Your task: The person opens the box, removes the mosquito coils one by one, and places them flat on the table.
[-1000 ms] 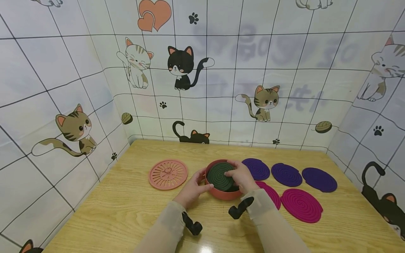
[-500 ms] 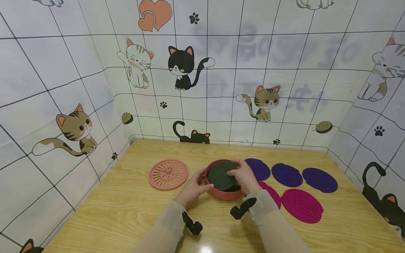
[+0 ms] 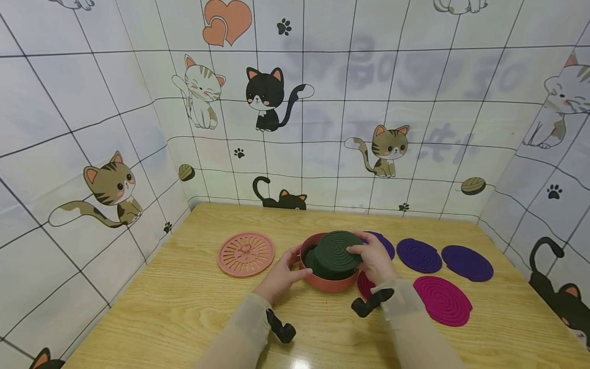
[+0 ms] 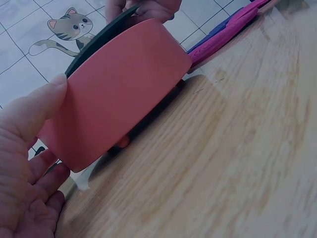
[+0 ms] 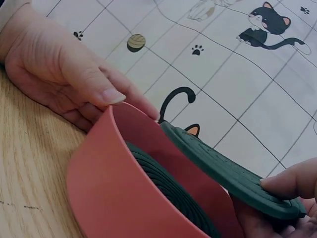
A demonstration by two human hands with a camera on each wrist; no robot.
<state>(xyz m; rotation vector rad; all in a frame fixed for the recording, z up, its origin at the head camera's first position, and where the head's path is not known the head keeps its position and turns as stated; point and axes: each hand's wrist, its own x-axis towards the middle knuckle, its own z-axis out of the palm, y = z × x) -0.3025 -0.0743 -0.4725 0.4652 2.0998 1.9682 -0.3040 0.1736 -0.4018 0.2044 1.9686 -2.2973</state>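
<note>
My left hand (image 3: 280, 278) grips the near left side of a round red mosquito coil holder (image 3: 331, 285), thumb at the rim and fingers around the wall. With thumb and fingers, my right hand (image 3: 377, 261) pinches the right edge of a dark green mosquito coil (image 3: 337, 250). That coil is tilted over the opening, its left edge close to the rim in the right wrist view. More green spiral coil (image 5: 171, 191) lies inside the holder. Small feet (image 4: 123, 143) show beneath the holder in the left wrist view.
Left of the holder lies a pink slotted lid (image 3: 246, 254). Several flat coils lie to the right: purple ones (image 3: 418, 255) in a back row, magenta ones (image 3: 443, 301) nearer. My right hand partly covers one magenta coil. A cat-print tiled sheet (image 3: 322, 154) encloses the wooden table (image 3: 161, 318).
My right hand has lifted the green coil up and to the right, uncovering more green coil in the holder. The left hand keeps its grip on the holder.
</note>
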